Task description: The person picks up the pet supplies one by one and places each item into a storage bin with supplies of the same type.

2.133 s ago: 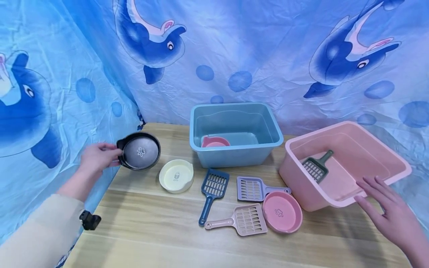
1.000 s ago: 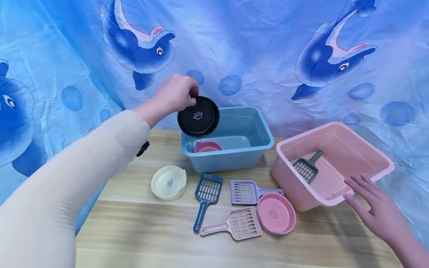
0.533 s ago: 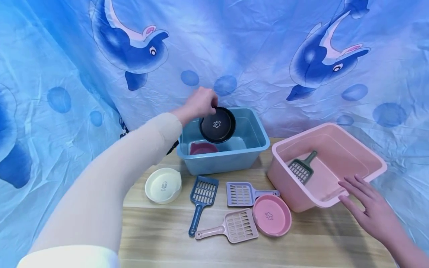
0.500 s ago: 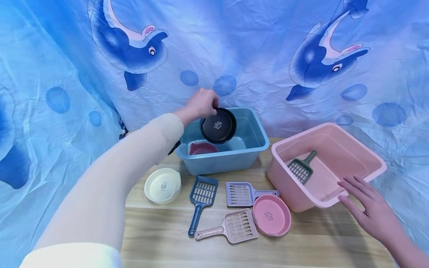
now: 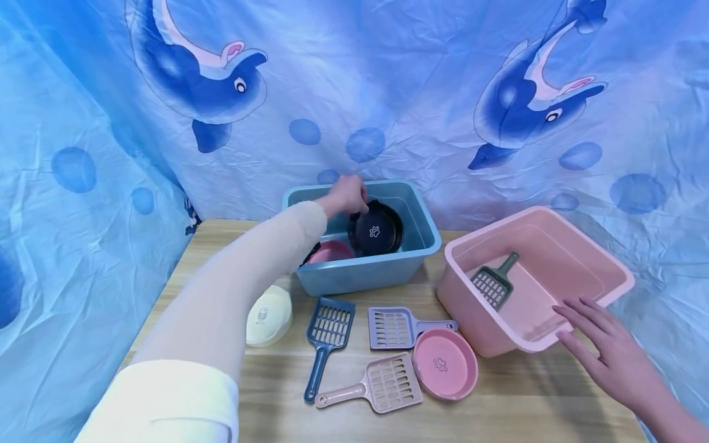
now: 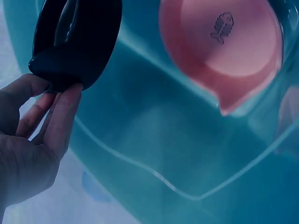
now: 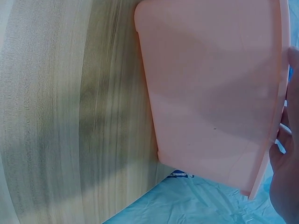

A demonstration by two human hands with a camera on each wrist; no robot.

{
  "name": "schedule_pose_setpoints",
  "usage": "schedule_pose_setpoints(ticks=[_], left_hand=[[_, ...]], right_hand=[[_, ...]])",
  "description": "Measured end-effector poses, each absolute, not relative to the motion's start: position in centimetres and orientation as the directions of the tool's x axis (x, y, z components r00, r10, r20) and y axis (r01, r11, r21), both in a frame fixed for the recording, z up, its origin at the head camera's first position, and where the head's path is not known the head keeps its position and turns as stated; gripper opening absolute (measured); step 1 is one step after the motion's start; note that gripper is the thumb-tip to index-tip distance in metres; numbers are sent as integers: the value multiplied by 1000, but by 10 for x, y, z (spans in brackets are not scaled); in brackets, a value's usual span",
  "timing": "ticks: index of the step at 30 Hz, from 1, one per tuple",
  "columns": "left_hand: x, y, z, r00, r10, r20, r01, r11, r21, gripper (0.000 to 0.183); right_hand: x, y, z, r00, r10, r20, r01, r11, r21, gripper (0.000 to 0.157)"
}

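Note:
My left hand (image 5: pixel 349 194) reaches into the blue bin (image 5: pixel 376 269) at the back and pinches a round black pet bowl (image 5: pixel 376 235) by its edge. The bowl is tilted, and its white paw print faces me. In the left wrist view, thumb and fingertips grip the small protruding tab of that bowl (image 6: pixel 88 46). Inside the bin to its left lies a pink bowl (image 6: pixel 224 42) with a fishbone mark, partly hidden by the sleeve in the head view. My right hand (image 5: pixel 606 354), fingers spread, rests at the near rim of the pink bin (image 5: pixel 471 314), which contains a dark green scoop (image 5: pixel 495 284).
On the wooden table (image 5: pixel 476 424) lie a cream bowl (image 5: pixel 268 320), partly behind my left sleeve, a dark blue slotted scoop (image 5: pixel 323 351), a purple scoop (image 5: pixel 406 332), a beige-pink scoop (image 5: pixel 360 390) and a second pink bowl (image 5: pixel 445 369). A blue dolphin curtain (image 5: pixel 421 80) hangs behind.
My left hand has carried the black bowl from the table's left side over the blue bin's rim and down into it, beside the pink bowl. The right hand has stayed at the pink bin.

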State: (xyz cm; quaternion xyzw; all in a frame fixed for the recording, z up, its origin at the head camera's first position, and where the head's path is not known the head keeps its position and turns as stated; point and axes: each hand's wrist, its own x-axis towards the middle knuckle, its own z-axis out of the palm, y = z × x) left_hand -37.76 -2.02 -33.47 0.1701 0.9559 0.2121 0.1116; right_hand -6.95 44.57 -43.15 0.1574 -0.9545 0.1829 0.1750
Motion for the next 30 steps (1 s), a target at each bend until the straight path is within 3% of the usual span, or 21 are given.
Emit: schedule_pose_setpoints(ticks=[11,17,24,30], left_hand=[[-394,-3,-362,-861,331,-385,133,879,457,9],[-397,-2,-380,-815,282,-506,-20,860,510,10],[-396,-2,-391,-819,300,-489,60,893,446,8],[-443,4,-439,-814,314,-489,88,899,429,7]], right_hand=[[-70,444,-428,-890,-236,389,-360,889,-283,53],[-69,443,-426,-898,-232,373,-348,894,-282,54],[-69,441,-426,-915,-217,341,-327,894,-306,57],[-71,440,-425,-914,-205,350,-320,894,-313,54]])
